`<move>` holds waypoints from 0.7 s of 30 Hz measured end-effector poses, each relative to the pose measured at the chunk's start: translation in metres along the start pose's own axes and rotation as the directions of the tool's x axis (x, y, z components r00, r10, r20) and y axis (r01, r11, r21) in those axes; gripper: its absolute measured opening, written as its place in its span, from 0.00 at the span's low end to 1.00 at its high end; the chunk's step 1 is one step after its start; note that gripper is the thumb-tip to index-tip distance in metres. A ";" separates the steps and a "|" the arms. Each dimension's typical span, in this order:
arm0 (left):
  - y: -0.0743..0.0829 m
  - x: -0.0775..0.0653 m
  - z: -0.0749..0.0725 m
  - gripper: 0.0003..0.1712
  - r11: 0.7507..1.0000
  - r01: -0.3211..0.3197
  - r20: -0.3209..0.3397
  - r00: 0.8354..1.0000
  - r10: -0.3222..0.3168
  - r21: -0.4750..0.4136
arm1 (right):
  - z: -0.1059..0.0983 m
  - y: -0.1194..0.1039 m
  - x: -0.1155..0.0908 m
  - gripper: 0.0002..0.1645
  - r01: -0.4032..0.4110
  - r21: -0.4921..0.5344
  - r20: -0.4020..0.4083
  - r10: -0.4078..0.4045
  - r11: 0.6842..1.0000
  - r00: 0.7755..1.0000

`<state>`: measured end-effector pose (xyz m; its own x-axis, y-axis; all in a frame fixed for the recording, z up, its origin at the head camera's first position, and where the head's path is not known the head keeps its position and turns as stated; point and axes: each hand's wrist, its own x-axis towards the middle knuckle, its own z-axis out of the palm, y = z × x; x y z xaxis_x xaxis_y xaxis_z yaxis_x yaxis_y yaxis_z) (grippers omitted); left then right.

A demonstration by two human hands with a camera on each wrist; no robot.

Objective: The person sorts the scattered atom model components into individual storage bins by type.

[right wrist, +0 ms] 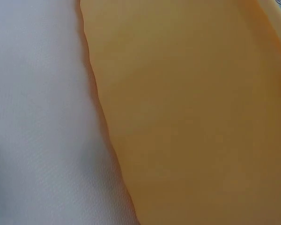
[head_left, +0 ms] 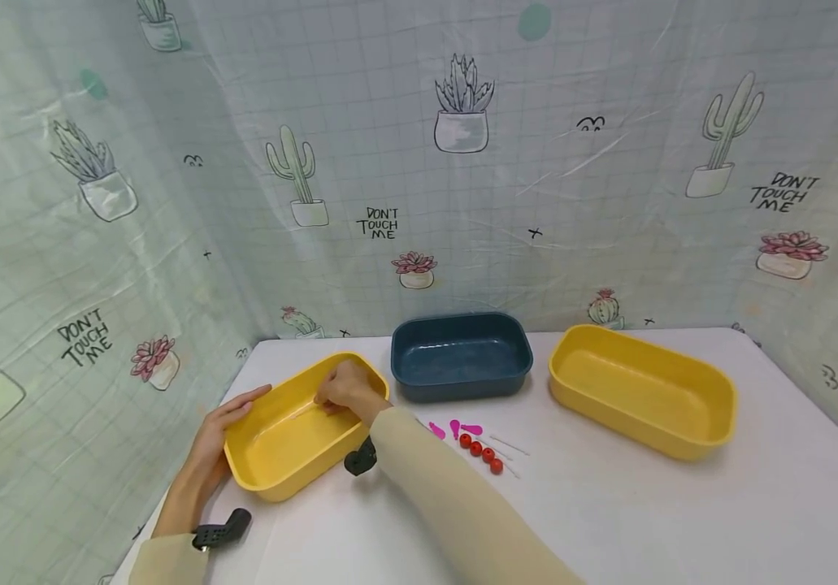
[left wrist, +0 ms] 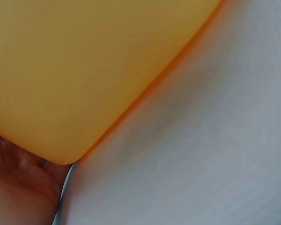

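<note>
Right hand (head_left: 349, 385) lay inside left yellow tray (head_left: 280, 439)

The tray stood on the desk (head_left: 609, 520) near a blue tray (head_left: 462, 359). The left hand (head_left: 217, 428) touched its side, fingers extended; whether the right grip held anything could not be told.

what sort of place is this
Probably a makeshift booth for tabletop work: cactus-print sheeting hangs behind and beside a white table, on which a dark blue tray and small red beads are set out.
</note>
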<state>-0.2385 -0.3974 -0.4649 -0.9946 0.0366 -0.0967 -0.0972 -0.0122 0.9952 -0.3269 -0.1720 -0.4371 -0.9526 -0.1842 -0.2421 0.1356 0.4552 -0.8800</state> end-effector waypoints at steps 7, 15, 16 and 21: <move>0.001 0.000 0.000 0.29 1.000 0.007 0.003 1.000 -0.007 0.000 | -0.001 0.000 -0.002 0.09 0.009 -0.023 -0.007 -0.009 1.000 1.000; -0.002 0.002 0.000 0.28 1.000 0.009 -0.010 1.000 -0.009 0.005 | 0.001 0.001 0.003 0.10 0.018 -0.045 0.009 -0.017 0.999 1.000; -0.002 0.002 0.000 0.28 1.000 0.010 -0.012 1.000 -0.010 0.010 | 0.001 0.001 0.003 0.10 0.019 -0.044 0.017 -0.018 0.999 1.000; -0.002 0.002 -0.001 0.28 1.000 0.012 -0.020 1.000 -0.011 0.029 | 0.001 0.001 0.004 0.10 0.032 -0.055 0.056 -0.029 0.998 0.998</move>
<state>-0.2400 -0.3980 -0.4669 -0.9940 0.0169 -0.1082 -0.1080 0.0172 0.9940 -0.3303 -0.1732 -0.4393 -0.9395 -0.2455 -0.2389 0.0897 0.4967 -0.8633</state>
